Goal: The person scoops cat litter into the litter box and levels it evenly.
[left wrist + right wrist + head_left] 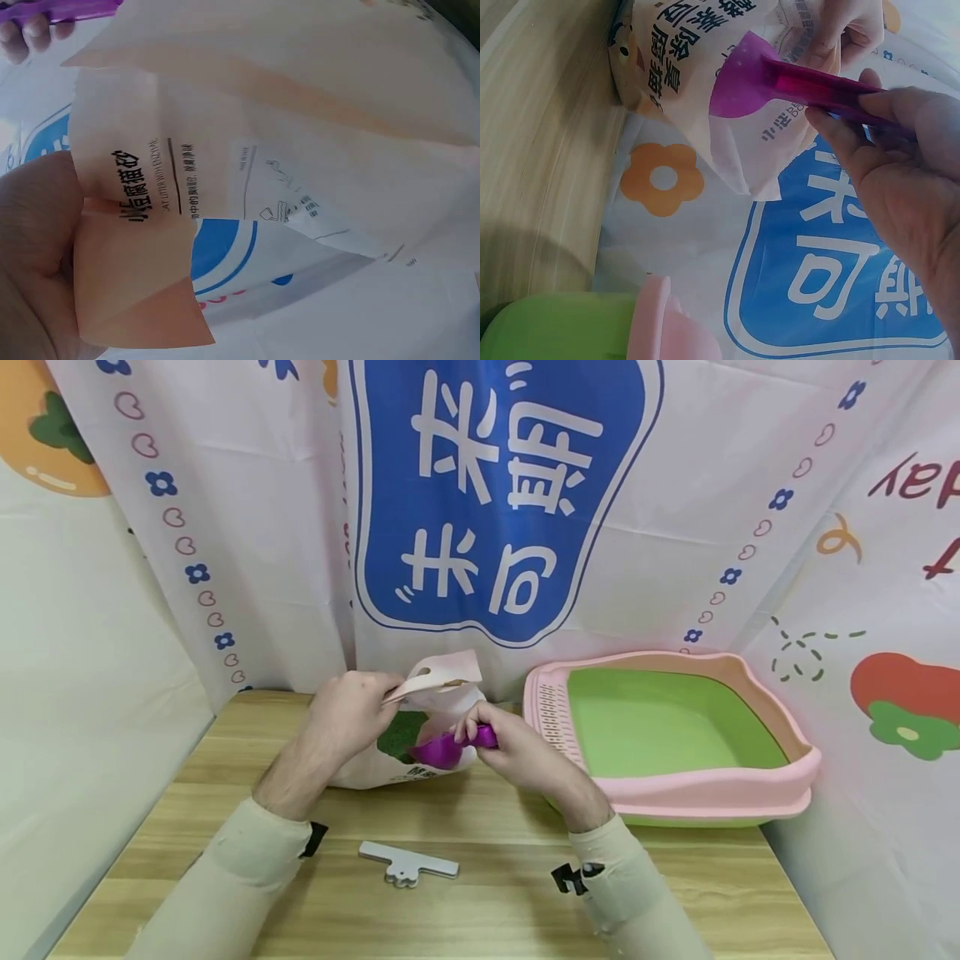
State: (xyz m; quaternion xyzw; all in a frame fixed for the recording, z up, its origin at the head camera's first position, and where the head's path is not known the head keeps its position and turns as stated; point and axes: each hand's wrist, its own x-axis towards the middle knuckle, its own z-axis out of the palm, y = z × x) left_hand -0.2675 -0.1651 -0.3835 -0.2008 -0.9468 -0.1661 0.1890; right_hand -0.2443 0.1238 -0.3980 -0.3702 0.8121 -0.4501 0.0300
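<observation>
A white printed bag of cat litter (pixel 367 772) stands on the table with its mouth spread, and green litter (pixel 400 737) shows inside. My left hand (pixel 352 710) grips the top edge of the bag; in the left wrist view its fingers are partly hidden behind the folded bag wall (pixel 135 292). The right hand (pixel 521 752) holds a purple scoop (pixel 438 752) by its handle. The scoop's bowl is at the bag's opening, on the side nearer me. In the right wrist view the scoop (pixel 742 79) appears in front of the printed bag; what its bowl contains is hidden.
To the right sits a litter box with a pink rim (pixel 697 789) and a green inside (pixel 645 718). A grey clip (pixel 408 863) lies on the wooden table (pixel 480 910) in front of the bag. A printed cloth (pixel 285 543) hangs behind, close to bag and box.
</observation>
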